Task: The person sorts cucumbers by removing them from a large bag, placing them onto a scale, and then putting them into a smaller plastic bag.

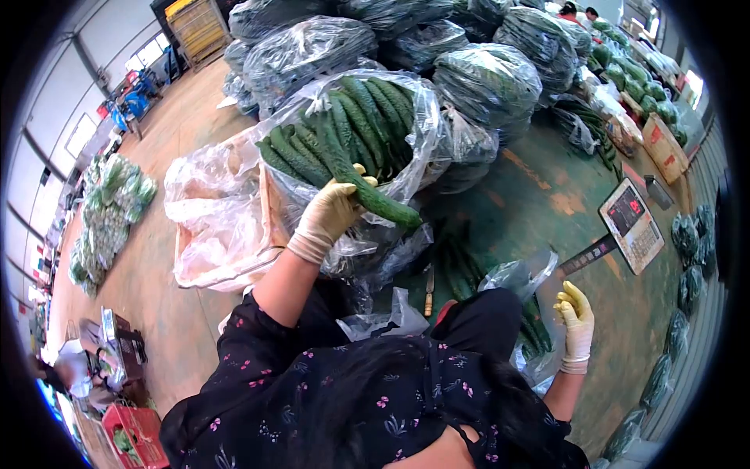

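My left hand (332,211), in a pale yellow glove, is wrapped round the lower part of a long curved cucumber (387,207). Behind it, an open clear plastic bag (426,137) holds several green cucumbers (301,152) lying side by side. The held cucumber's upper end overlaps them. My right hand (576,316), gloved too, is raised at the right with its fingers apart and nothing in it. Just left of it, a smaller clear bag (539,277) with cucumbers inside stands by my knee.
Full plastic bags (312,59) are piled behind. A scale (629,227) stands at the right, a knife (429,293) lies on the floor, and a plastic-lined crate (226,211) is at the left. A person (90,367) is at the lower left.
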Demonstrator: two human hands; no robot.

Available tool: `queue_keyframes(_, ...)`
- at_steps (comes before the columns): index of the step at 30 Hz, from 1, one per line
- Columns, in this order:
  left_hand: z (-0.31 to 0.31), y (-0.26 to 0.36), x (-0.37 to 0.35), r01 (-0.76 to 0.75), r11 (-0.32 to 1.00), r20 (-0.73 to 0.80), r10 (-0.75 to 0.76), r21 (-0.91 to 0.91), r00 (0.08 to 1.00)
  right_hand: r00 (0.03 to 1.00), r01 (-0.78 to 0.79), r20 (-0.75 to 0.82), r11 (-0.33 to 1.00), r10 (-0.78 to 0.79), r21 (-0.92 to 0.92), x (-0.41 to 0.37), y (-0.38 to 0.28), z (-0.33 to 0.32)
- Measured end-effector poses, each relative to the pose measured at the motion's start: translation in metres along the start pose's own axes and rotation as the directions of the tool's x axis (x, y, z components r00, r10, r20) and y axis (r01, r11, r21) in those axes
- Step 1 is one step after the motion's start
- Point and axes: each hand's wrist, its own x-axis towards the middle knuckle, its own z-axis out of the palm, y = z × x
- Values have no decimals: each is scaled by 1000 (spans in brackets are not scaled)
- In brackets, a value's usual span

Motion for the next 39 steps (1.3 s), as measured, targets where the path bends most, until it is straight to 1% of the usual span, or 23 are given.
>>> queue_keyframes(4,-36,31,8,-61,994,-68,67,93,995,1000,-23,1,1000,23,11,4,9,-2)
queue_keyframes(8,-57,77,43,-132,880,-362,319,455,876,993,-48,-116,979,26,-200,2,26,-23)
queue_keyframes(10,-68,102,55,38,590,-392,485,807,781,977,-66,-211,911,-23,-408,0,37,-37)
queue_keyframes(12,-133,106,92,179,224,-283,635,958,719,971,-91,-236,857,-36,-507,-5,52,-51)
queue_keyframes(14,-111,90,89,180,297,-313,497,938,810,966,-119,-215,489,-146,-864,-19,67,-65)
queue_keyframes(16,-65,82,73,240,-270,-45,572,932,819,977,-170,-204,349,-61,-922,-37,82,-75)
queue_keyframes(17,-50,60,69,75,-397,242,686,915,686,974,-200,-222,336,-30,-920,-48,76,-70)
queue_keyframes(19,-1,16,64,-178,-319,336,558,931,758,935,-355,-332,274,127,-894,-66,75,-70)
queue_keyframes(22,87,-74,44,-311,239,264,209,920,942,845,-529,-479,251,237,-810,-85,85,-78)
queue_keyframes(23,115,-100,38,-297,168,285,91,940,954,819,-567,-510,232,264,-791,-90,95,-83)
queue_keyframes(24,129,-130,41,-258,237,275,-44,937,960,765,-625,-548,185,339,-758,-90,83,-80)
queue_keyframes(25,151,-152,39,-237,199,268,-147,951,952,731,-664,-566,207,381,-719,-95,87,-87)
queue_keyframes(26,168,-173,42,-274,57,280,-220,960,934,702,-695,-573,233,422,-680,-97,94,-90)
queue_keyframes(28,189,-220,56,-249,-44,223,-316,967,922,669,-734,-601,259,436,-628,-104,101,-94)
queue_keyframes(30,199,-249,70,-194,34,193,-363,980,911,640,-763,-621,281,452,-582,-111,114,-104)
queue_keyframes(31,192,-268,74,-196,38,196,-367,980,909,613,-790,-604,377,509,-484,-115,126,-113)
queue_keyframes(32,181,-287,80,-1,373,175,-434,928,884,591,-805,-577,462,564,-372,-120,150,-125)
queue_keyframes(33,176,-296,84,217,636,181,-499,740,847,759,-504,-637,742,135,-442,-137,260,-157)
queue_keyframes(34,179,-291,84,214,636,183,-499,741,847,757,-503,-639,743,134,-441,-133,240,-152)
queue_keyframes(35,182,-278,78,311,675,148,-531,670,834,762,-352,-596,934,252,-55,-125,194,-136)
queue_keyframes(36,184,-264,74,402,701,114,-564,589,818,792,-162,-507,918,340,363,-115,148,-121)
queue_keyframes(38,178,-243,81,275,684,149,-492,676,858,910,77,-368,794,191,603,-90,93,-113)
queue_keyframes(39,176,-231,90,272,679,119,-470,682,874,905,143,-413,839,105,525,-71,66,-110)
